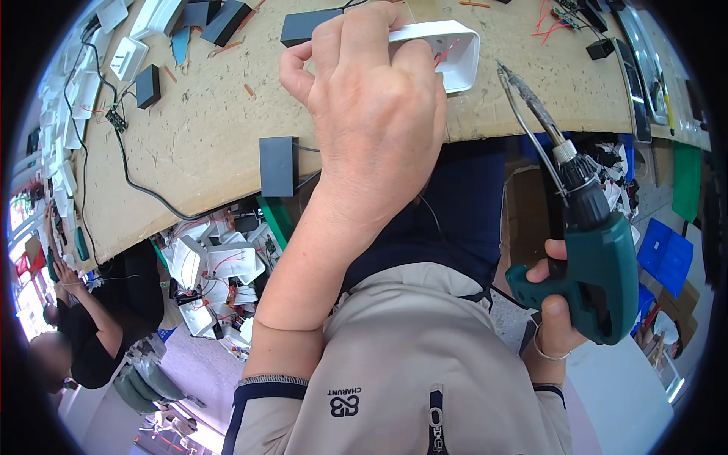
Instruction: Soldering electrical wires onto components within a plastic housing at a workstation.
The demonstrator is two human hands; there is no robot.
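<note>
Fingers (362, 38) of the left hand (371, 106) are clasping a white casing (461, 64), right hand (560, 322) is gripping a green soldering gun (616, 262) in curled fingers, dark box (279, 167) lying near left wrist

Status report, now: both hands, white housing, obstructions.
Left hand gripping white housing. Right hand holding green soldering gun, tip off housing. Black box near left hand.

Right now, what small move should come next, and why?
Probably ease the green soldering gun left, toward the white box: the left hand holds the box, red wire shows inside, and the gun, in the right hand, points near but stands apart.
</note>
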